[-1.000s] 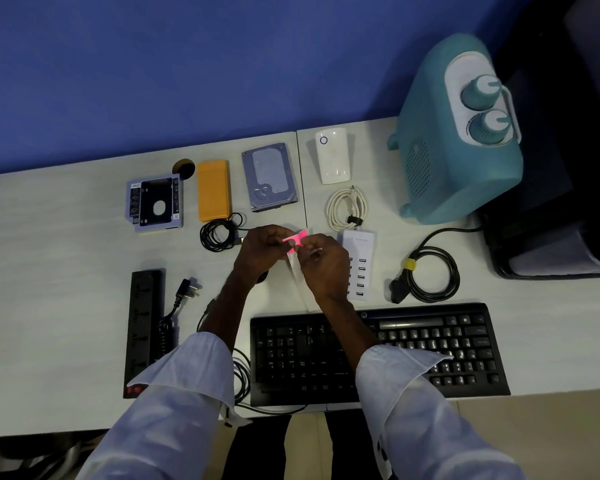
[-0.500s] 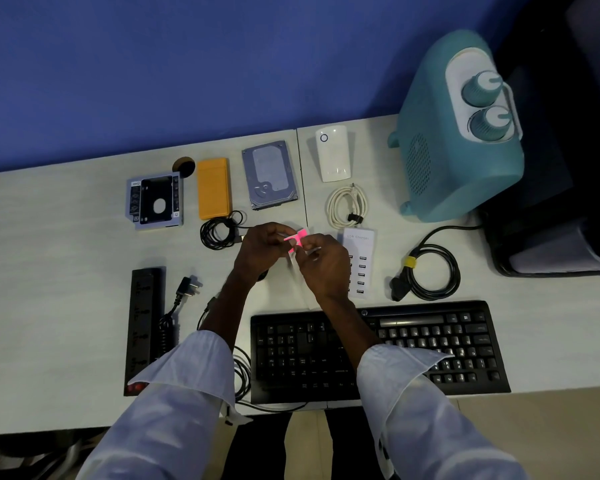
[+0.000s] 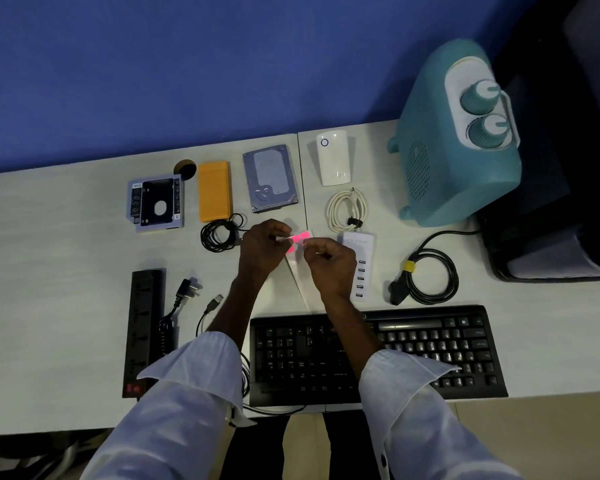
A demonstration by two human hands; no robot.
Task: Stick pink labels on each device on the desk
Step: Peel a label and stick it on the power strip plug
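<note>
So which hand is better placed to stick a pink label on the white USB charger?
Likely the right hand: it pinches the pink labels beside the white USB charger; the left hand is farther.

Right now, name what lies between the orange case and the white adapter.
The hard drive lies between the case and the adapter; the head view shows it.

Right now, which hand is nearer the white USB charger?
Right. The right hand is just beside the USB charger's left edge. The left hand is farther left, on the other side of the pink label sheet that both hands pinch.
</note>
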